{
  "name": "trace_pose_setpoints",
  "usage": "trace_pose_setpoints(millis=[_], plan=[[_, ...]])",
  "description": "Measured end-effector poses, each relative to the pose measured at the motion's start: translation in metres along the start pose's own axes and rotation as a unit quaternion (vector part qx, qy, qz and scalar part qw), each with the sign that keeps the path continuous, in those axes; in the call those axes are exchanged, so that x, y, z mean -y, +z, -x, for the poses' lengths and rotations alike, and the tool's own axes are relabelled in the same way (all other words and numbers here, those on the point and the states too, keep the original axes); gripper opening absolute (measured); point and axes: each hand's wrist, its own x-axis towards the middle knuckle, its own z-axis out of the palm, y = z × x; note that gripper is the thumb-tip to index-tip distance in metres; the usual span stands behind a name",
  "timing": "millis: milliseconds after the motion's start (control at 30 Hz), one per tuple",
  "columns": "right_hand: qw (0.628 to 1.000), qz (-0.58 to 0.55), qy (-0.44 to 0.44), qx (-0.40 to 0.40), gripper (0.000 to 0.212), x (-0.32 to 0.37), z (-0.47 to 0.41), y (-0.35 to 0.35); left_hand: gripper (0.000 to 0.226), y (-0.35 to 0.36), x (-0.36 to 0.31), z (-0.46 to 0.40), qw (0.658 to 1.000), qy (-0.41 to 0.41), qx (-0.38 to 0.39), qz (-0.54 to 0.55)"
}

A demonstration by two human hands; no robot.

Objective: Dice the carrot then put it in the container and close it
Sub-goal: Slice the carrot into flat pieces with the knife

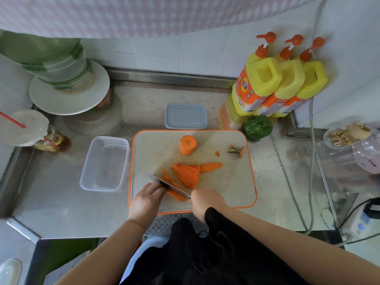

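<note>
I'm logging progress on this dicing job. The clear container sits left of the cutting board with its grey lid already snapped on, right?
Not quite. The clear container does sit left of the cutting board, but it is open and looks empty. Its grey lid lies apart on the counter behind the board, as the head view shows.

On the counter (67, 206) there is one orange-rimmed cutting board (230, 182), one clear plastic container (104, 163), one grey lid (186, 116), one green bell pepper (258, 126) and three yellow pump bottles (281, 79). The board carries one upright carrot stump (187, 145), one fanned pile of carrot slices (188, 174), one cut-off carrot top (237, 150) and one knife (164, 183). Two hands are in view, the left hand (147, 200) and the right hand (207, 199).
</note>
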Motion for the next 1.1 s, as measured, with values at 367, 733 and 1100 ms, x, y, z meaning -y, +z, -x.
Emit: trace_pose_setpoints(millis=[367, 733, 1100], plan=[[0.998, -0.053, -0.004, 0.031, 0.032, -0.001, -0.003, 0.011, 0.022, 0.001, 0.002, 0.001, 1.000, -0.004, 0.002, 0.005], [0.996, -0.091, -0.008, 0.016, 0.033, -0.012, -0.007, 0.000, 0.022, -0.012, -0.006, -0.005, 0.999, -0.010, 0.037, -0.036], [0.995, -0.098, -0.005, -0.006, 0.035, -0.013, 0.005, 0.007, 0.037, -0.016, -0.008, -0.005, 0.998, -0.012, 0.051, -0.030]])
